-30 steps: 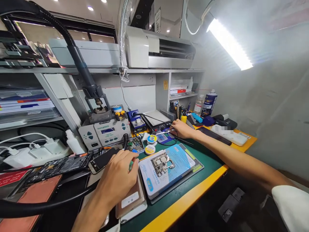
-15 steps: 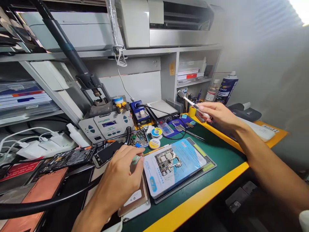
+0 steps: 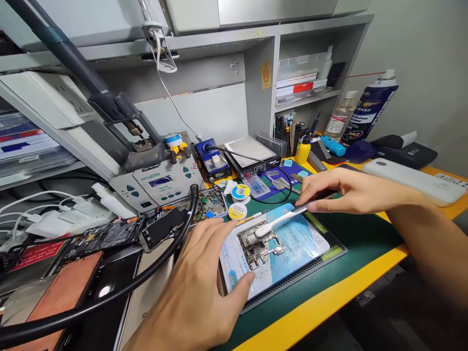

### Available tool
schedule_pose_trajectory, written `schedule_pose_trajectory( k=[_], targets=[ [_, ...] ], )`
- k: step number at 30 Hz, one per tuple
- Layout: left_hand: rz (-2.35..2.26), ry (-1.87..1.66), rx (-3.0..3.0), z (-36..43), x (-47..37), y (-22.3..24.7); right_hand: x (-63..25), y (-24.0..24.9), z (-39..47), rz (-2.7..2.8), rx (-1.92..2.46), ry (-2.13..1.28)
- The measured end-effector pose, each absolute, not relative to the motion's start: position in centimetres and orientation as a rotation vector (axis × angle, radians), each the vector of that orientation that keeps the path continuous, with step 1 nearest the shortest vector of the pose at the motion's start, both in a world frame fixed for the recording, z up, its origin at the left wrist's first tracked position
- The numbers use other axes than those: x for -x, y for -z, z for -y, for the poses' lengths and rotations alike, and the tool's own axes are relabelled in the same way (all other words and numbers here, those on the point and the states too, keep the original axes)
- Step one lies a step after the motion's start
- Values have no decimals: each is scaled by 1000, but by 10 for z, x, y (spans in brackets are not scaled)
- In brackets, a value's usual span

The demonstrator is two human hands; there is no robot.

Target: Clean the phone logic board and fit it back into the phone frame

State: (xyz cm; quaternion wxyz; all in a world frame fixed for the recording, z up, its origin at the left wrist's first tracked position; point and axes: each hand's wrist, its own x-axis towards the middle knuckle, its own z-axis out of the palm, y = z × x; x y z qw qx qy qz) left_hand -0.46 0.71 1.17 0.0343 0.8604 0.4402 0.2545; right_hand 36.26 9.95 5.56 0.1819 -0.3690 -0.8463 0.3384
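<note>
My right hand (image 3: 340, 192) is closed around a white toothbrush (image 3: 280, 220) with a dark handle. The brush head lies over the upper part of a phone circuit board (image 3: 252, 248), and I cannot tell how hard it presses. That board sits flat on a blue-and-white pad (image 3: 300, 243), which rests on a grey perforated mat (image 3: 336, 251). Along the pad's left side is my left hand (image 3: 208, 278), thumb spread away from the fingers, with the thumb tip near the front left corner. Nothing shows in its grasp; part of the fingertips is hidden.
A black hose (image 3: 146, 275) curves past my left hand from the hot-air station (image 3: 157, 183). Phone parts (image 3: 106, 239) crowd the left. Solder reels (image 3: 240, 192) lie behind the pad. A yellow bottle (image 3: 302, 150) and a spray can (image 3: 371, 109) stand at the back right.
My right hand has brought the toothbrush down and left onto the board. The left hand has opened along the pad; the small greenish thing between its fingers no longer shows. The view has shifted.
</note>
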Motion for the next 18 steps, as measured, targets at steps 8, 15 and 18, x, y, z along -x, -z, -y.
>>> schedule_pose_trajectory(
  k=[8, 15, 18],
  targets=[
    [-1365, -672, -2655, -4, 6, -9, -366, -54, -98, 2382, 1121, -938],
    [-1356, -717, -2604, -6, -1, -6, -362, -51, -98, 2379, 1073, -927],
    [-1348, -733, -2602, -7, -2, -7, -355, -45, -96, 2384, 1029, -925]
  ],
)
